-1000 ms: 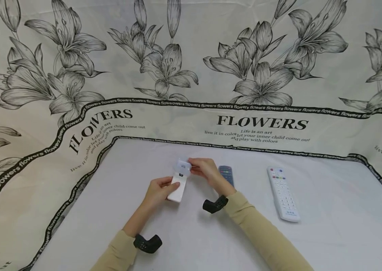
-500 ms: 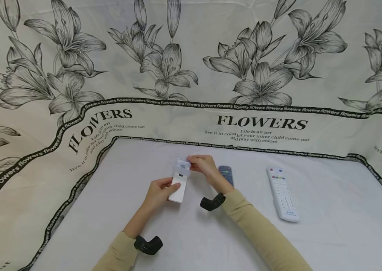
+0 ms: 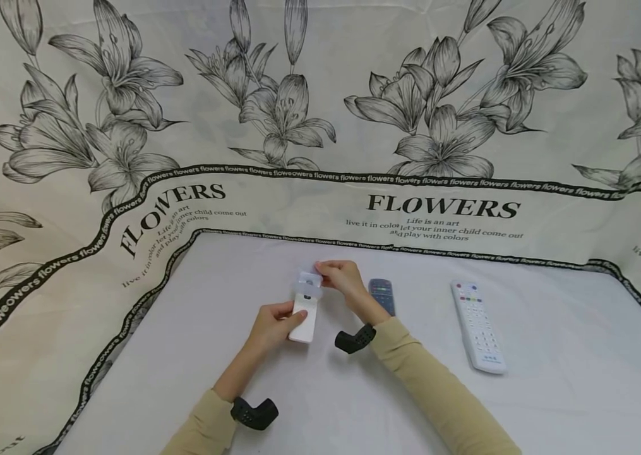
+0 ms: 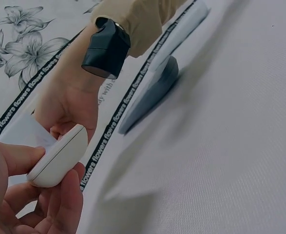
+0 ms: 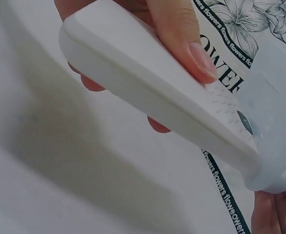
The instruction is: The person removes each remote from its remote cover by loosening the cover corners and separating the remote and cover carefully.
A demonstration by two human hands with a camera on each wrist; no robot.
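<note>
My left hand (image 3: pixel 273 325) grips the near end of a slim white remote control (image 3: pixel 304 323), thumb on its upper face. A translucent, soft-looking sleeve (image 3: pixel 309 284) is around the remote's far end; in the right wrist view the cover (image 5: pixel 274 109) reaches close to a dark oval window (image 5: pixel 245 122). At the sleeve's far right corner, my right hand (image 3: pixel 345 282) pinches its edge. Both hands hold these things above the table. In the left wrist view the remote (image 4: pixel 60 158) is edge-on and hides part of the right hand's fingers.
A dark blue-grey remote (image 3: pixel 381 296) lies just right of my right hand, partly behind the forearm. Farther right lies a long white remote (image 3: pixel 477 327) with several buttons. A white cloth covers the table (image 3: pixel 570 354); a flower-printed curtain (image 3: pixel 292 202) rises behind it.
My right hand has shifted slightly away from me, still at the sleeve's edge. The left hand keeps its grip on the white remote, and the view has shifted a little.
</note>
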